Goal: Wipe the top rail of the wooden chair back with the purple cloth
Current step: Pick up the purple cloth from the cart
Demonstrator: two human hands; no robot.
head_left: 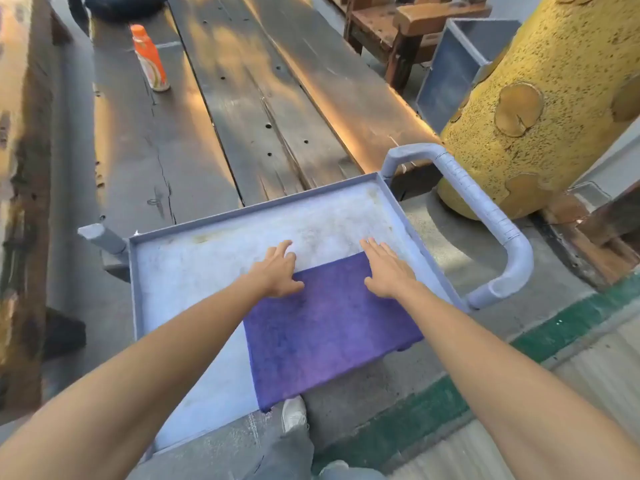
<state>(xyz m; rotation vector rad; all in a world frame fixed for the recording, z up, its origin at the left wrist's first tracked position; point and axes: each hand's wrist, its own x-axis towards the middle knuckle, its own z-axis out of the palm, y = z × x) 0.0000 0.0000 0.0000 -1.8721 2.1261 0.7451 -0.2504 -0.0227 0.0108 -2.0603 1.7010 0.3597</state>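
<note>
The wiping has not begun, judging by how things lie: the purple cloth point(329, 327) is spread flat on the grey cart tray point(194, 268), its near edge hanging over the tray's front lip, and no part of it is bunched or lifted. The left hand point(277, 271) rests with straight, slightly spread fingers at the cloth's far left corner, partly on the cloth and partly on the bare tray. The right hand point(388, 268) lies flat and open on the far right corner, fingertips reaching just past the cloth's edge. Neither hand grips anything; both only press or rest on the fabric. The only wooden seat in view is the chair point(412, 26) at the top of the frame, well apart from the cart, beyond the long plank table point(242, 109); its top rail cannot be clearly made out here. An orange bottle point(149, 58) stands on the table, untouched. What is left appears to be nearly everything: taking up the cloth, carrying it to the chair, and rubbing along the rail.
</note>
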